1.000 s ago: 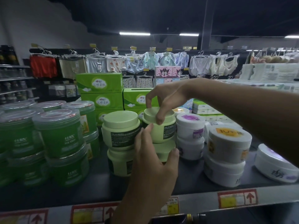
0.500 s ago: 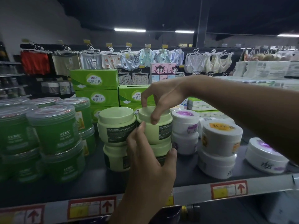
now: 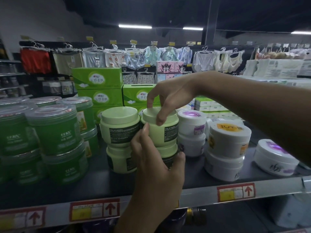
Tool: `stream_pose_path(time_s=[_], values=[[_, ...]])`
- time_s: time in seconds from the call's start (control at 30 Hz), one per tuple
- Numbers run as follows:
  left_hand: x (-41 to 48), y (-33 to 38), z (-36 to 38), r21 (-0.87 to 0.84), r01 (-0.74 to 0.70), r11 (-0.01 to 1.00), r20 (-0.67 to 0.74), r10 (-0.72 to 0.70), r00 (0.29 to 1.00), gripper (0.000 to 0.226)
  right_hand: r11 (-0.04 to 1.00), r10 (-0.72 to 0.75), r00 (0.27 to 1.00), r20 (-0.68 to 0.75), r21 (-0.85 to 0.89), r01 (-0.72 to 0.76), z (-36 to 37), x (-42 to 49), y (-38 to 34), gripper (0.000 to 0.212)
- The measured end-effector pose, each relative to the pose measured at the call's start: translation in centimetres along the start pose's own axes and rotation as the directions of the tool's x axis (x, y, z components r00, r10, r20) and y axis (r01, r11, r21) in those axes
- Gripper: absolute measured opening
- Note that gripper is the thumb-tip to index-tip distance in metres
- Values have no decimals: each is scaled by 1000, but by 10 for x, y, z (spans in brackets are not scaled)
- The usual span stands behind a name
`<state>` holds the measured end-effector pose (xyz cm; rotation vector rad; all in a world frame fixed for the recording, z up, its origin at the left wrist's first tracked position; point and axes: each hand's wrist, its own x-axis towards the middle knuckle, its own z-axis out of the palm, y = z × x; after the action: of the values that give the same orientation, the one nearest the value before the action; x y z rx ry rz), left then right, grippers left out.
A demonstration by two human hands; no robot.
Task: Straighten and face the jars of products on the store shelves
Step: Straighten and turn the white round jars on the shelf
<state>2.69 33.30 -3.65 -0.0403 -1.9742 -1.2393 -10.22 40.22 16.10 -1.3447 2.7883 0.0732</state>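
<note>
At the front, the grey edge of the shelf [image 3: 193, 193] is seen, with red-framed price labels [image 3: 95, 210] stuck along it; just behind it the left hand [image 3: 156, 167] is raised from below and wrapped round the lower jar [image 3: 169, 153] of a pale green stack of two, the thumb curled against that jar's right side and the forefinger stretched up to touch the side of the upper jar [image 3: 159, 132]. The upper jar is seated upright on the lower one, near the middle of the shelf; its lid is pinched from above by the curled fingers and thumb of the right hand [image 3: 170, 98] (the arm is brought in from the right, over the white jars [image 3: 228, 137]). A black panel of small print is shown on the upper jar's right side. Just to the left, a second pale green stack [image 3: 120, 126] is set, close beside the held one; further left, dark green jars [image 3: 55, 130] with clear lids are piled two high. One low white jar [image 3: 276, 157] is placed apart at the far right. Behind the jars, green boxes [image 3: 97, 78] are stacked; at the back, underwear [image 3: 109, 58] is hung on a rail.
</note>
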Motion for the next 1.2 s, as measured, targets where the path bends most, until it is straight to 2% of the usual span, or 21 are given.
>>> stream_pose_path(time_s=[0.47, 0.57, 0.67, 0.77, 0.87, 0.97, 1.1, 1.2], values=[[-1, 5, 1, 31, 37, 999, -22, -37, 999, 94, 997, -12, 1000, -3, 75, 12, 0, -8, 11, 72], [-1, 11, 1, 146, 33, 989, -76, -22, 997, 96, 987, -25, 998, -60, 156, 34, -1, -17, 20, 57], [-2, 19, 7, 165, -15, 986, -138, 38, 990, 87, 983, -40, 990, -137, 173, 64, -3, -28, 36, 50], [-3, 31, 14, 91, -97, 991, -169, 111, 979, 72, 988, -27, 980, -199, 145, 57, -2, -37, 57, 49], [-4, 40, 26, 2, -123, 992, -154, 122, 981, 61, 992, 1, 964, -267, 119, 31, 0, -47, 79, 49], [-4, 49, 43, -50, -89, 995, -96, 84, 992, 53, 995, 30, 954, -297, 104, 1, 5, -57, 99, 48], [-1, 63, 63, -240, -13, 971, 5, 15, 1000, 44, 994, 63, 952, -301, 106, -32, 12, -68, 121, 48], [3, 66, 73, -376, 89, 922, 117, -48, 992, 51, 991, 89, 951, -295, 127, -53, 14, -73, 134, 47]])
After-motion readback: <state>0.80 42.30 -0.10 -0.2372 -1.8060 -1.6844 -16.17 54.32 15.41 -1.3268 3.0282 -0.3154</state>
